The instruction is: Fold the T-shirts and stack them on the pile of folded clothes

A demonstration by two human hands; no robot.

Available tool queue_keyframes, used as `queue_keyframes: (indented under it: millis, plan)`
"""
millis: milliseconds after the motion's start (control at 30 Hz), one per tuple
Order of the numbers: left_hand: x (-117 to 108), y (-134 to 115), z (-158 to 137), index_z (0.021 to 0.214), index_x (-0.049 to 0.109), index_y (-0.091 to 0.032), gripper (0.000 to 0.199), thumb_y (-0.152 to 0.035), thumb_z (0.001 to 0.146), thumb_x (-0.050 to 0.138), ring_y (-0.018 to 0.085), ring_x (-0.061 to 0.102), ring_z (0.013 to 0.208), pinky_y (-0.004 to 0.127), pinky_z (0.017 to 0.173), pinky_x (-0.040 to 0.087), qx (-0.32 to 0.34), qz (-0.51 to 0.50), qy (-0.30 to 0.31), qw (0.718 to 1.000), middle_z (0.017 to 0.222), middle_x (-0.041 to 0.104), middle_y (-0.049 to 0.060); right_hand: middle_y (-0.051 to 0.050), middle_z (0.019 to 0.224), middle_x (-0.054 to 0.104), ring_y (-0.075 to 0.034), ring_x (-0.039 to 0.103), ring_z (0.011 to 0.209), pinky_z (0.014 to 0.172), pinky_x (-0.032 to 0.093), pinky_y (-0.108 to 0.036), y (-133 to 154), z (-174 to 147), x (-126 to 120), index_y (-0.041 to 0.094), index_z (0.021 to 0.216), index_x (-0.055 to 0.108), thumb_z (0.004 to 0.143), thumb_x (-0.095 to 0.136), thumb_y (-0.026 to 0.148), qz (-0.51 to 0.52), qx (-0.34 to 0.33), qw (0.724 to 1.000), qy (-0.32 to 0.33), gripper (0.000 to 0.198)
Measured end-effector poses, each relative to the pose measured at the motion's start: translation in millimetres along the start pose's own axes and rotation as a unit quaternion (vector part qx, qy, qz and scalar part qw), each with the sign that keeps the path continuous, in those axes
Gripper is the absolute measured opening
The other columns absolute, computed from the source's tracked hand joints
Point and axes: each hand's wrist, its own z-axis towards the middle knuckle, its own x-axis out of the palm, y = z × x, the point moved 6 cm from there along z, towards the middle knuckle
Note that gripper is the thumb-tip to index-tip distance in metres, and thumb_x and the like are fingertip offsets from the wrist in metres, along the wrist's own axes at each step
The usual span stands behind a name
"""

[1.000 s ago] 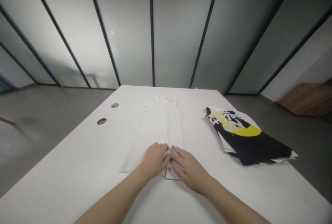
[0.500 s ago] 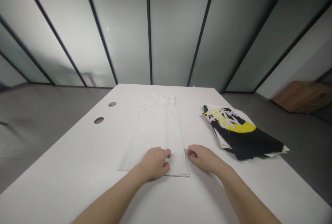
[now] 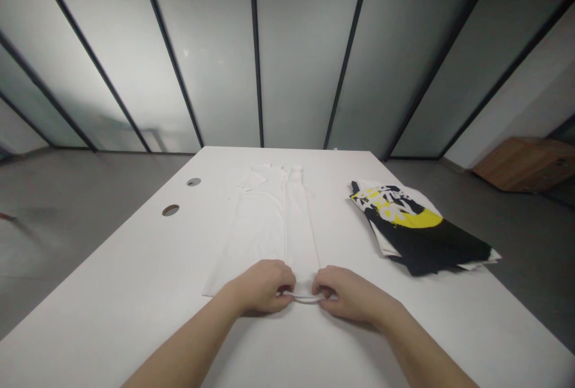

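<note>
A white T-shirt (image 3: 263, 226) lies on the white table, its near hem toward me and one sleeve showing at the far left. Its right side is folded over into a long strip. My left hand (image 3: 265, 285) pinches the near hem at the strip's inner edge. At the strip's outer corner, my right hand (image 3: 348, 293) is closed on the same hem. Between the two hands the hem is slightly lifted and bowed. The fingertips are partly hidden by the hands themselves.
On the right of the table (image 3: 135, 280) lies a pile of shirts, the top shirt (image 3: 449, 247) black with a yellow and white print. Two round holes, a near hole (image 3: 171, 211) and a far hole (image 3: 194, 182), are at the left. Frosted glass panels stand behind.
My right hand has moved left onto the hem's corner and closed on it. My left hand has closed on the hem too, and the edge between them has risen a little.
</note>
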Motion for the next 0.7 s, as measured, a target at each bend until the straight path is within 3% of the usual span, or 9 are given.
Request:
queue_keyframes:
  millis: [167, 300, 533, 700]
  plan:
    - [-1.0, 1.3, -0.7, 0.079, 0.069, -0.023, 0.010, -0.023, 0.089, 0.067, 0.020, 0.064, 0.078, 0.031, 0.076, 0.046, -0.001, 0.000, 0.001, 1.000, 0.082, 0.071, 0.002, -0.002, 0.090, 0.071, -0.019, 0.062, 0.083, 0.073, 0.042, -0.026, -1.3, -5.2, -5.7, 0.024, 0.096, 0.076, 0.072, 0.065, 0.011, -0.006, 0.018, 1.000, 0.013, 0.029]
    - [-0.7, 6.6, -0.9, 0.087, 0.071, -0.022, 0.012, -0.026, 0.095, 0.063, 0.019, 0.066, 0.081, 0.030, 0.074, 0.046, -0.025, -0.011, -0.010, 1.000, 0.088, 0.074, 0.003, -0.001, 0.097, 0.070, -0.020, 0.061, 0.087, 0.074, 0.042, -0.027, 3.3, -5.4, -8.5, 0.024, 0.100, 0.073, 0.072, 0.079, 0.021, -0.006, 0.011, 1.000, 0.013, 0.029]
    - [-6.3, 14.7, 0.6, 0.090, 0.063, -0.022, 0.028, -0.031, 0.108, 0.044, 0.020, 0.067, 0.078, 0.029, 0.069, 0.043, -0.101, -0.021, -0.030, 0.994, 0.087, 0.072, 0.004, -0.003, 0.102, 0.065, -0.019, 0.059, 0.098, 0.084, 0.042, -0.028, 11.9, 1.9, -10.5, 0.022, 0.093, 0.065, 0.083, 0.059, 0.006, -0.039, -0.045, 0.997, -0.050, 0.020]
    - [-6.8, 20.5, 0.2, 0.097, 0.061, -0.023, 0.025, -0.035, 0.109, 0.042, 0.023, 0.068, 0.076, 0.030, 0.064, 0.040, -0.164, 0.021, -0.007, 0.986, 0.083, 0.071, 0.004, -0.004, 0.096, 0.067, -0.020, 0.059, 0.089, 0.082, 0.043, -0.030, 4.1, 4.5, -14.3, 0.021, 0.097, 0.065, 0.096, 0.058, 0.018, -0.015, -0.026, 0.996, -0.088, 0.008]
